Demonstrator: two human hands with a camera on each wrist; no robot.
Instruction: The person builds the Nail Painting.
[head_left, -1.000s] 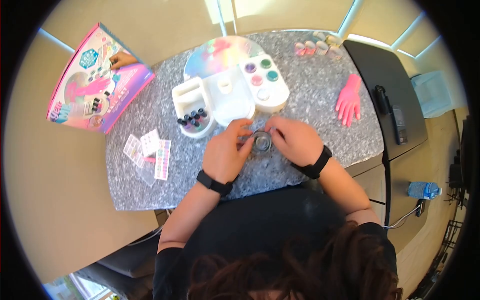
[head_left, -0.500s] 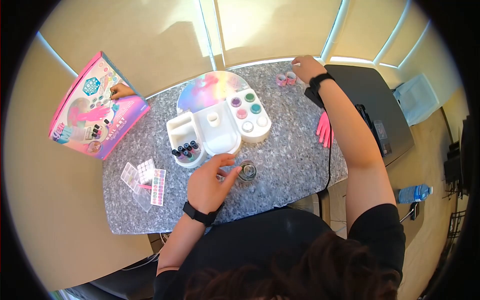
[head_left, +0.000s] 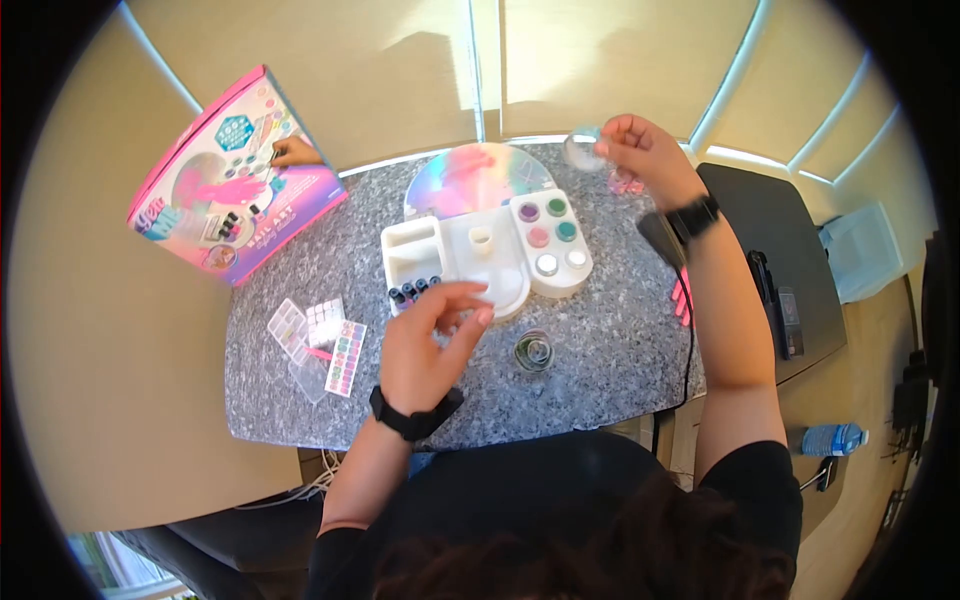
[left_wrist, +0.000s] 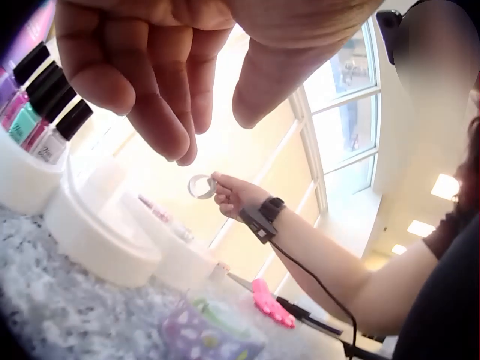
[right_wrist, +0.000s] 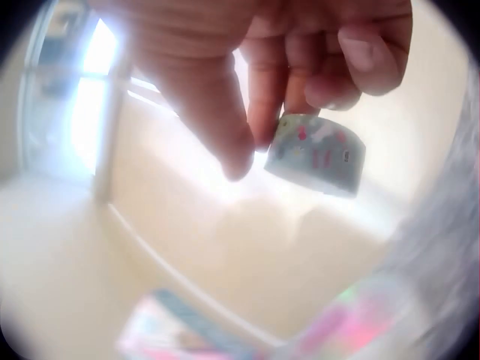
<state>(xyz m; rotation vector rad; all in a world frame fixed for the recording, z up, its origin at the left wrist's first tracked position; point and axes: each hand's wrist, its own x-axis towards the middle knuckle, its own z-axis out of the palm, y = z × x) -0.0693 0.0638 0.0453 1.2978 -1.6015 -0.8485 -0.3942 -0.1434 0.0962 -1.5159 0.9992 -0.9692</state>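
My right hand (head_left: 645, 160) is raised over the back right of the table, pinching a loose ring-shaped roll of patterned tape (right_wrist: 319, 154). The roll is grey-blue with small pink and white figures, and its hollow middle shows in the left wrist view. My left hand (head_left: 430, 345) hovers before the white nail-art station (head_left: 487, 265), fingers loosely bent with nothing between them. To its right, more rolled tape (head_left: 534, 351) stands on the granite table; the left wrist view shows it patterned purple with green inside.
Pink rolls (head_left: 626, 182) stand behind my right hand. Nail polish bottles (head_left: 412, 292) fill the station's left tray. Sticker sheets (head_left: 346, 357) lie at the left near a large box (head_left: 235, 180). A pink model hand (left_wrist: 271, 304) is partly hidden by my right arm, where a cable hangs.
My right hand left the rolls near my left hand, reached to the back right, and now holds a roll up there. My left hand has drawn away from the rolls on the table.
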